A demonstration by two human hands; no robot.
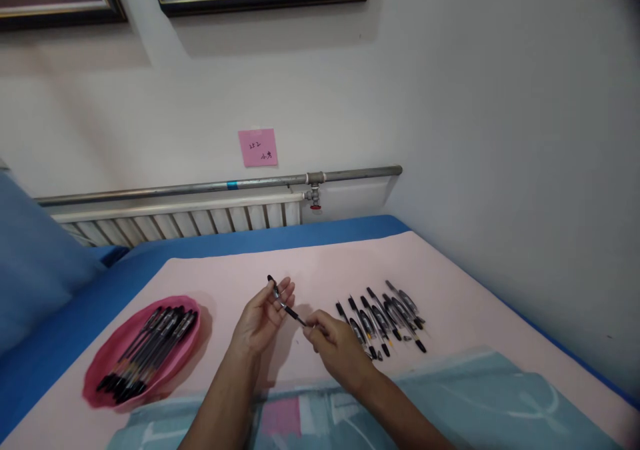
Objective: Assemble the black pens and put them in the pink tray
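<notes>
My left hand (263, 320) holds a black pen (285, 303) near its upper end, fingers curled round the barrel. The pen slants down to the right, and my right hand (336, 347) pinches its lower end. Both hands hover over a pink sheet (450, 283). Just right of my right hand lies a row of several black pens and pen parts (383, 318), side by side. To the left stands a pink tray (107, 363) filled with several black pens (150, 347).
A blue surface (325, 230) lies under the pink sheet, with a radiator (190, 220) and a metal pipe (225, 185) behind. A pink sticky note (257, 147) is on the wall. Light blue patterned cloth (475, 403) covers the near edge. A white wall runs along the right.
</notes>
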